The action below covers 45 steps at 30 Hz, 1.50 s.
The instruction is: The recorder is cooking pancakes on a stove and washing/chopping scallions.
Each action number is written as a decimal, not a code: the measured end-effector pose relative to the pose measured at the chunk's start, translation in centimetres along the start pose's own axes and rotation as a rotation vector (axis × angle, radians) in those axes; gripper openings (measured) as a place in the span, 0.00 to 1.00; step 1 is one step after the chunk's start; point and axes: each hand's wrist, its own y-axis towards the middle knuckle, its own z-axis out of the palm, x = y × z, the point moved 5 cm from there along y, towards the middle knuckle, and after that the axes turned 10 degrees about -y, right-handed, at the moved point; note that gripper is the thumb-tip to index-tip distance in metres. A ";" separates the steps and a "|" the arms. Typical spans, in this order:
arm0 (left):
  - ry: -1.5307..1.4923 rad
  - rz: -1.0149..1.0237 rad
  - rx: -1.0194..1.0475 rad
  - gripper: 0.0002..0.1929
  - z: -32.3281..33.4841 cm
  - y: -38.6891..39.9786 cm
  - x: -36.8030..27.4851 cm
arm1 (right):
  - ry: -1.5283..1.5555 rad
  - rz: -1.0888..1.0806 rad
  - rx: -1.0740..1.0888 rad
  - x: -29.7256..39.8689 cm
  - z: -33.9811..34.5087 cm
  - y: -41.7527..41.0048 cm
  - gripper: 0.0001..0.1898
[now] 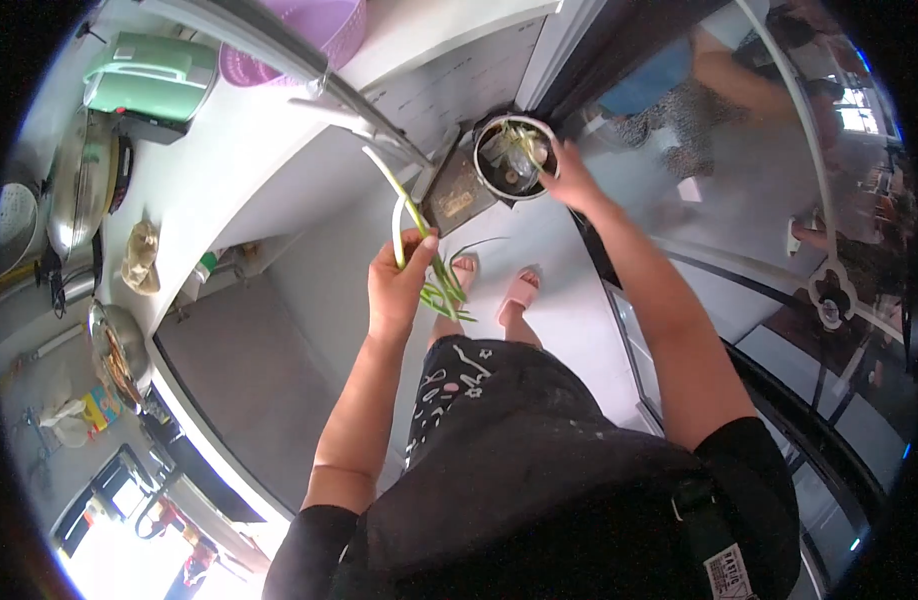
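My left hand [405, 281] is closed around several green onions [390, 176], whose pale stems point up and whose green tops hang below the fist towards my feet. At the right rim of a round trash bin [489, 185] with a dark liner is my right hand [573, 176], its fingers over the edge. Plant scraps [522, 139] and clear plastic [520, 161] lie inside the bin. Whether my right fingers hold a scrap cannot be told.
A white counter [267, 127] curves along the left, with a green kettle [147, 75], a purple plastic basket [346, 30], and a pan [125, 349]. A glass door [729, 202] with reflections stands on the right. My feet in pink slippers [517, 296] are on the floor near the bin.
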 end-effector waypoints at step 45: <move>0.357 -0.400 0.569 0.13 -4.5 -2.6 3.3 | 0.389 0.604 -0.033 -6.7 -9.5 -0.6 0.11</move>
